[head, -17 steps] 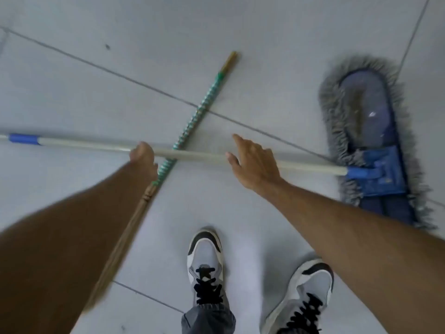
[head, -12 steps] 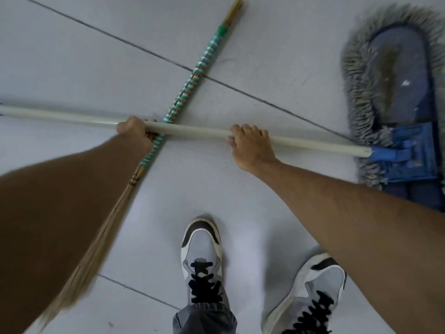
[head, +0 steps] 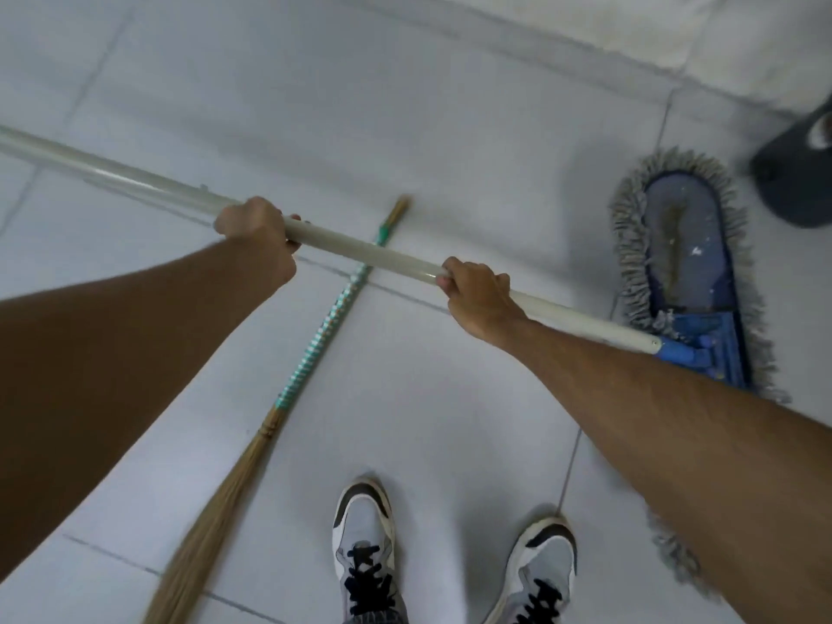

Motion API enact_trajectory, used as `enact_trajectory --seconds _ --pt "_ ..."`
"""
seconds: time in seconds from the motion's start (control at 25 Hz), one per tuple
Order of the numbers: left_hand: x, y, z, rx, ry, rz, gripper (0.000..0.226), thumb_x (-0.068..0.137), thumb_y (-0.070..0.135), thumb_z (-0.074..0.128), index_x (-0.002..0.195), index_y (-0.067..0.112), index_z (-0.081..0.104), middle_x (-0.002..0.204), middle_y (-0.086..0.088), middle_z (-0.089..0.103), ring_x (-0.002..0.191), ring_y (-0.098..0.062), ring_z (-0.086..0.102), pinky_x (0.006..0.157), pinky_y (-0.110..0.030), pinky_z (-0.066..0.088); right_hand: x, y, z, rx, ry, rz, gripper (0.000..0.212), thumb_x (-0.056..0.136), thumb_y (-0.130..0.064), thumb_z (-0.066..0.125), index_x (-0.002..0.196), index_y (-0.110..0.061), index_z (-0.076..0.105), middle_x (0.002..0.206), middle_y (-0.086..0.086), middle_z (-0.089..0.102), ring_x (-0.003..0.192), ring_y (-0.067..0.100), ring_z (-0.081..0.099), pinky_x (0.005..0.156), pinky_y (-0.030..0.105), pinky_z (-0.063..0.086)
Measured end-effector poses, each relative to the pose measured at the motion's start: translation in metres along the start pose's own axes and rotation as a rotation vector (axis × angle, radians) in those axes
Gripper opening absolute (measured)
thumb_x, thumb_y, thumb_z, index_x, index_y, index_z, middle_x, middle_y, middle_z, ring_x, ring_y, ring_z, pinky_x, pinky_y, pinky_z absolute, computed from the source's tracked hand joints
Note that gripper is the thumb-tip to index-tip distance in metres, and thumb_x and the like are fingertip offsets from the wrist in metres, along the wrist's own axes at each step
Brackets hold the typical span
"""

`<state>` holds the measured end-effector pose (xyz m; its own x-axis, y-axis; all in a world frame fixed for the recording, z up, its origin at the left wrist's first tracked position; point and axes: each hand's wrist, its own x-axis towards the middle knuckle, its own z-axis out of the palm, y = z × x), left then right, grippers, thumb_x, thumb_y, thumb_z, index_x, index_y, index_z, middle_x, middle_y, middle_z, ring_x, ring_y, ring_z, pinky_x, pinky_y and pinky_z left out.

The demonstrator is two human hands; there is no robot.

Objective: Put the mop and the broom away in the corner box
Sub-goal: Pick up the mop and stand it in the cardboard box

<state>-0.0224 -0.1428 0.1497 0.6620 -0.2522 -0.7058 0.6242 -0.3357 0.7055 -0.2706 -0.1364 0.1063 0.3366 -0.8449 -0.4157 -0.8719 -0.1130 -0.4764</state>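
The mop's pale handle [head: 369, 254] runs from the upper left down to the right, raised off the floor at its left end. Its blue flat head with grey fringe [head: 684, 272] rests on the tiles at the right. My left hand [head: 259, 236] and my right hand [head: 477, 292] both grip that handle, about a forearm's length apart. The broom [head: 310, 353], with a teal-and-white wrapped handle and straw bristles at the lower left, lies flat on the floor under the mop handle. No box is in view.
Pale grey floor tiles [head: 427, 421] surround everything. My two grey-and-white shoes [head: 364, 542] stand at the bottom. A dark round object [head: 797, 173] sits at the right edge beyond the mop head. A white raised surface [head: 675, 29] lies at the top right.
Both hands have closed round the mop handle and lifted it off the floor, left end higher. The broom stays on the tiles. The view has tilted up, showing the dark object.
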Motion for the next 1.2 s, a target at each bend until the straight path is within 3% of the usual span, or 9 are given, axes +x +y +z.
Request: enact_trajectory --seconds 0.12,0.24,0.36,0.52,0.6,0.72,0.8,1.0,1.2 --pt "-0.128 0.12 0.068 -0.03 -0.153 0.05 0.02 0.104 0.021 0.033 0.105 0.015 0.053 0.089 -0.002 0.066 0.075 -0.018 0.07 0.089 -0.036 0.057 -0.033 -0.046 -0.134 0.085 0.174 0.048 0.017 0.098 -0.016 0.037 0.09 -0.02 0.051 0.094 0.012 0.062 0.101 0.035 0.056 0.079 0.04 0.026" --pt "-0.276 0.236 0.113 0.139 -0.318 0.353 0.016 0.105 0.022 0.036 0.113 0.01 0.041 0.088 -0.001 0.057 0.068 -0.015 0.063 0.08 -0.035 0.061 -0.091 -0.096 -0.277 0.198 0.343 0.092 0.018 0.1 -0.019 0.037 0.084 -0.023 0.044 0.094 0.013 0.064 0.099 0.034 0.057 0.08 0.04 0.029" --pt "-0.46 0.347 0.153 0.211 -0.532 0.615 0.006 0.103 0.016 0.038 0.104 0.011 0.035 0.088 -0.001 0.054 0.064 -0.018 0.06 0.082 -0.044 0.061 -0.189 -0.142 -0.438 0.359 0.526 0.115 0.019 0.101 -0.021 0.037 0.085 -0.018 0.046 0.079 0.001 0.056 0.087 0.031 0.054 0.085 0.043 0.034" --pt "-0.707 0.415 0.179 0.236 -0.81 0.853 0.007 0.101 0.014 0.044 0.102 0.011 0.038 0.096 -0.006 0.062 0.062 -0.019 0.062 0.073 -0.038 0.06 -0.321 -0.15 -0.593 0.58 0.783 0.176 0.025 0.099 -0.02 0.04 0.076 -0.019 0.048 0.067 -0.003 0.053 0.071 0.025 0.054 0.076 0.04 0.04" --pt "-0.81 0.416 0.186 0.238 -0.923 0.956 0.008 0.099 0.014 0.049 0.101 0.012 0.041 0.096 -0.008 0.064 0.06 -0.018 0.064 0.068 -0.033 0.058 -0.38 -0.136 -0.646 0.684 0.91 0.171 0.025 0.098 -0.015 0.042 0.074 -0.016 0.05 0.064 -0.002 0.053 0.064 0.02 0.05 0.067 0.034 0.04" --pt "-0.947 0.376 0.186 0.261 -1.121 1.061 0.008 0.096 0.011 0.054 0.1 0.01 0.046 0.093 -0.01 0.065 0.057 -0.01 0.067 0.056 -0.019 0.055 -0.467 -0.087 -0.689 0.875 0.997 0.221 0.024 0.101 -0.013 0.042 0.089 -0.002 0.059 0.07 0.001 0.056 0.067 0.016 0.053 0.062 0.02 0.04" --pt "-1.024 0.337 0.183 0.262 -1.255 1.095 0.01 0.095 0.009 0.056 0.103 0.006 0.051 0.093 -0.012 0.066 0.054 -0.006 0.067 0.053 -0.014 0.053 -0.52 -0.048 -0.705 0.975 1.055 0.223 0.024 0.101 -0.012 0.04 0.086 -0.007 0.059 0.072 0.0 0.056 0.072 0.018 0.053 0.066 0.025 0.041" --pt "-1.162 0.243 0.189 0.329 -1.579 1.153 0.016 0.093 0.008 0.059 0.108 0.007 0.057 0.1 -0.019 0.07 0.074 -0.029 0.073 0.068 -0.027 0.059 -0.618 0.036 -0.74 1.153 1.209 0.195 0.028 0.101 -0.003 0.037 0.08 -0.009 0.055 0.068 0.002 0.048 0.064 0.012 0.044 0.055 0.011 0.04" --pt "-1.237 0.165 0.238 0.371 -1.761 1.213 0.02 0.093 0.008 0.061 0.113 0.008 0.059 0.096 -0.013 0.069 0.072 -0.025 0.072 0.073 -0.032 0.059 -0.644 0.134 -0.771 1.146 1.228 0.232 0.028 0.104 -0.009 0.033 0.082 -0.008 0.05 0.07 0.003 0.046 0.065 0.015 0.044 0.056 0.008 0.042"
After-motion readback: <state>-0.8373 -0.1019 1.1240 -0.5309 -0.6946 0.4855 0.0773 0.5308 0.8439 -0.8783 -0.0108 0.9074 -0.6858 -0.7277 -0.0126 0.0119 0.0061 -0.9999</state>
